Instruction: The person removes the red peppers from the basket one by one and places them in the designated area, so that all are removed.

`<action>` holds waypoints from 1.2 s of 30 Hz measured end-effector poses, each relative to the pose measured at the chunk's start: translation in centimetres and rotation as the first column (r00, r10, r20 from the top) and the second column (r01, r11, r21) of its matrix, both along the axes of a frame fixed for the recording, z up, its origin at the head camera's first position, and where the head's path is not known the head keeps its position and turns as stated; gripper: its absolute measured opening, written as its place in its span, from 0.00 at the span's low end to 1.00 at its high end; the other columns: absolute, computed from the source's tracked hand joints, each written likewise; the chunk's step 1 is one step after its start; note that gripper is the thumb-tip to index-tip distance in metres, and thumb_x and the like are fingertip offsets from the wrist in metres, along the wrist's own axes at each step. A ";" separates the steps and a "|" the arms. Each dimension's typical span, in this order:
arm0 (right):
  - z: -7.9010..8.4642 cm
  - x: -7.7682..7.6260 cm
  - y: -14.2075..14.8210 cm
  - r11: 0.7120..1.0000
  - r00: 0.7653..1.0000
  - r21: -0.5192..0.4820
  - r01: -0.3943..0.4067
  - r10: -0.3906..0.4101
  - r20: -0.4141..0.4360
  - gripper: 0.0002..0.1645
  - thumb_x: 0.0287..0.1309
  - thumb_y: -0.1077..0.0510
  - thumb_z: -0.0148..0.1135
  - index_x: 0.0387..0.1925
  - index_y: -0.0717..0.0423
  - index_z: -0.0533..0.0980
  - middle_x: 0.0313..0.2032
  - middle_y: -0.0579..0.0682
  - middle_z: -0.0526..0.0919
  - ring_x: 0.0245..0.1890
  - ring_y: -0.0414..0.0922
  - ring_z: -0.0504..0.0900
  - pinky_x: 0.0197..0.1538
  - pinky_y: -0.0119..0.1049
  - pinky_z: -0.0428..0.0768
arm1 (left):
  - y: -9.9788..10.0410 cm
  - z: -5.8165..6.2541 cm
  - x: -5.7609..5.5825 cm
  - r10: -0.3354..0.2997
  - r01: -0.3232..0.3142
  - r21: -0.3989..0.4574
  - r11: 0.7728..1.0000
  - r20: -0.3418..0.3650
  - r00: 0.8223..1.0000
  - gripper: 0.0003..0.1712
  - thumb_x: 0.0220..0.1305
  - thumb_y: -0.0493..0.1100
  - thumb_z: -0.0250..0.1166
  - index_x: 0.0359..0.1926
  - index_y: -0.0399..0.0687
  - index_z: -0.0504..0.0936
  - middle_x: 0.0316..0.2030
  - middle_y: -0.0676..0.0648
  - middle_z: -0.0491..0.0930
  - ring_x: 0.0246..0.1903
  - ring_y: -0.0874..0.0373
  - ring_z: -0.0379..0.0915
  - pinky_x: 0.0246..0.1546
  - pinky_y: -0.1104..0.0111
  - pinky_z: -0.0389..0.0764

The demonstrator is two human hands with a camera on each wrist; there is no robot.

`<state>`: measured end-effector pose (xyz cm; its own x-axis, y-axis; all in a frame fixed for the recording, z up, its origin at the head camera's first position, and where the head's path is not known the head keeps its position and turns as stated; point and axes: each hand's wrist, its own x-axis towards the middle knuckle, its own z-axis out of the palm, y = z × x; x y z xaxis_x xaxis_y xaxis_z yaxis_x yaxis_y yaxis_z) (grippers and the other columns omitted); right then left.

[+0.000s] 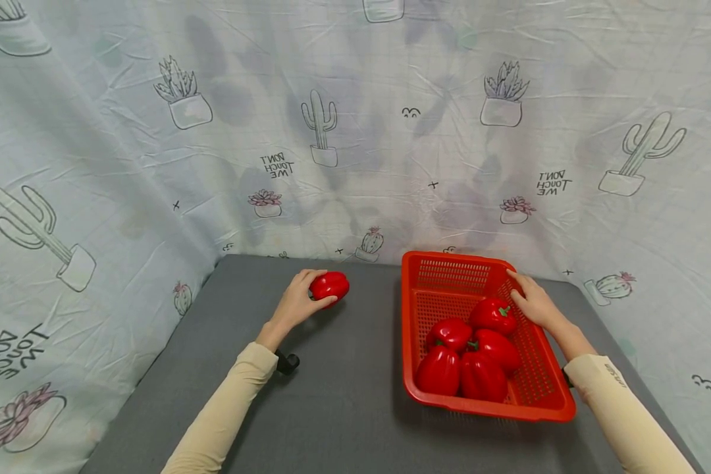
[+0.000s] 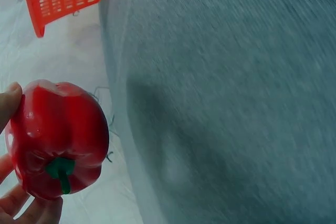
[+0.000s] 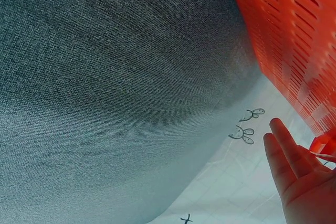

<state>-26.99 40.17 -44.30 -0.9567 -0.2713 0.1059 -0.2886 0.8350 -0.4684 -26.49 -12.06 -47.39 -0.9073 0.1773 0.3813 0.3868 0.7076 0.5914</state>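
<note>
My left hand (image 1: 298, 299) holds a shiny red bell pepper (image 1: 330, 288) above the grey table, thumb on one side and fingers on the other. The pepper's green stem shows in the left wrist view, where the pepper (image 2: 60, 135) is seen off the table. At the right, my right hand (image 1: 533, 299) holds the side rim of a red plastic basket (image 1: 409, 329), the thumb on the inside and fingers outside; two fingers (image 3: 283, 150) extend straight beside the wall. Inside the basket several red bell peppers (image 1: 438, 370) lie together toward its near end.
The grey tabletop (image 1: 343, 395) stretches between the left arm and the basket. A white curtain (image 1: 355, 118) printed with cacti hangs behind the table and along its sides. A black wrist mount (image 1: 287, 362) sticks out under the left wrist.
</note>
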 end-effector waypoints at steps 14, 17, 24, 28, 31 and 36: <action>0.2 0.2 0.0 1.000 1.000 -0.014 -0.004 0.004 0.001 0.30 0.68 0.61 0.40 0.67 0.70 0.51 0.62 0.76 0.54 0.59 0.73 0.55 0.56 0.67 0.56 | -3.0 -1.1 0.0 0.063 -0.062 -0.022 0.998 0.019 0.998 0.35 0.50 0.57 0.69 0.57 0.48 0.73 0.51 0.45 0.72 0.51 0.48 0.67 0.46 0.53 0.78; 0.2 0.1 0.1 1.000 1.000 -0.017 -0.002 0.003 0.006 0.30 0.68 0.60 0.40 0.67 0.70 0.51 0.62 0.76 0.54 0.59 0.73 0.55 0.56 0.67 0.56 | -3.6 -1.3 -0.1 0.077 -0.076 -0.022 0.997 0.034 0.996 0.35 0.51 0.58 0.69 0.58 0.49 0.72 0.52 0.45 0.71 0.52 0.48 0.66 0.46 0.52 0.77; 0.2 0.0 0.0 1.000 1.000 -0.014 -0.013 0.013 0.003 0.30 0.68 0.61 0.40 0.67 0.70 0.51 0.61 0.76 0.54 0.59 0.73 0.55 0.57 0.66 0.56 | -4.7 -1.4 0.0 0.117 -0.116 -0.024 0.993 0.064 0.991 0.35 0.51 0.56 0.69 0.58 0.48 0.72 0.53 0.43 0.70 0.53 0.46 0.66 0.46 0.50 0.77; 0.2 -0.1 0.0 1.000 1.000 -0.013 -0.019 0.019 -0.005 0.30 0.68 0.61 0.40 0.67 0.71 0.51 0.61 0.77 0.54 0.59 0.73 0.55 0.57 0.66 0.56 | -5.2 -1.4 0.0 0.124 -0.123 -0.015 0.992 0.047 0.991 0.35 0.51 0.55 0.69 0.58 0.46 0.72 0.52 0.41 0.71 0.52 0.43 0.65 0.46 0.47 0.76; 0.3 -0.1 0.0 1.000 1.000 -0.013 -0.017 0.017 0.002 0.30 0.68 0.61 0.39 0.67 0.70 0.50 0.61 0.77 0.54 0.59 0.73 0.55 0.56 0.66 0.56 | -5.4 -1.5 0.0 0.131 -0.130 -0.016 0.991 0.012 0.991 0.34 0.52 0.55 0.68 0.57 0.43 0.72 0.51 0.39 0.71 0.50 0.42 0.66 0.44 0.46 0.75; 0.3 0.1 -0.1 1.000 1.000 -0.016 -0.008 0.008 0.020 0.30 0.68 0.61 0.39 0.67 0.70 0.50 0.62 0.76 0.53 0.60 0.73 0.54 0.57 0.67 0.56 | -5.8 -1.7 -0.3 0.136 -0.136 -0.017 0.991 0.018 0.990 0.35 0.53 0.56 0.67 0.57 0.43 0.71 0.51 0.39 0.71 0.50 0.42 0.66 0.45 0.45 0.74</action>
<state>-26.93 40.11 -43.99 -0.9565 -0.2773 0.0910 -0.2856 0.8253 -0.4871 -26.78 -17.83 -49.12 -0.9305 0.0572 0.3618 0.2749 0.7620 0.5863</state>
